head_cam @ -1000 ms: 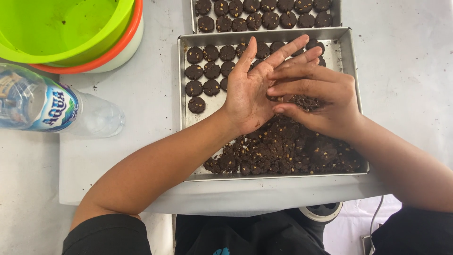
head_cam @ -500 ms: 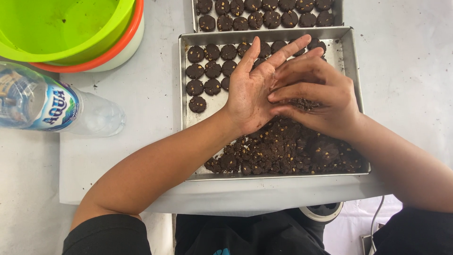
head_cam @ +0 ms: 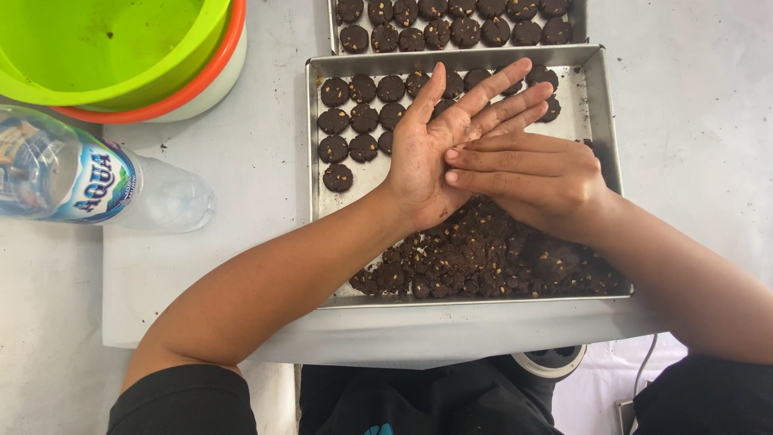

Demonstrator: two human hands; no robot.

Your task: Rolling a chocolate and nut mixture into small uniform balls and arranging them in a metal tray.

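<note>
Right hand (head_cam: pixel 531 177) slid flat across left palm (head_cam: pixel 439 157) | dough probably hidden between hands

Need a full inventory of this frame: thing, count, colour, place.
near tray: one, silver metal, centre of the table, under both hands
far tray: one, silver, behind the near tray, partly cut off by the top edge
dough balls: many, dark brown, in rows at the far end of the near tray and in the far tray
dough mass: one heap, dark brown with light specks, near end of the near tray
stacked bowls: a nest of green, orange and white, top left
water bottle: one, clear with a blue label, lying on its side at left
table cover: white
left hand: palm up, open, over the near tray
right hand: fingers pressed flat on the left palm; anything between them is hidden
</note>
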